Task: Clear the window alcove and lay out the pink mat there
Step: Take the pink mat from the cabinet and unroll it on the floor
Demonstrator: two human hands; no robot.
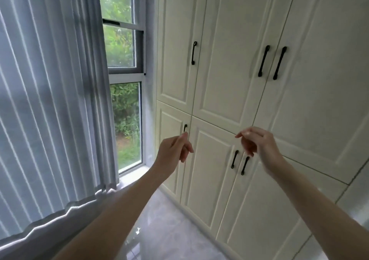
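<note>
Both hands hanging loosely curled, holding nothing: left hand (pixel 175 150) nearer small black handle (pixel 185 128) of cream panelled cupboard door (pixel 171 152), right hand (pixel 257 143) nearer paired black bar handles (pixel 239 162) just below it.

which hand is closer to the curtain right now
Left. The left hand hangs in front of the leftmost lower cupboard door, a window strip away from the curtain. The right hand is farther right, above the paired door handles.

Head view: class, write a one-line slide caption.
Both empty hands, left hand and right hand, raised before cream cupboard doors beside the curtained window.
</note>
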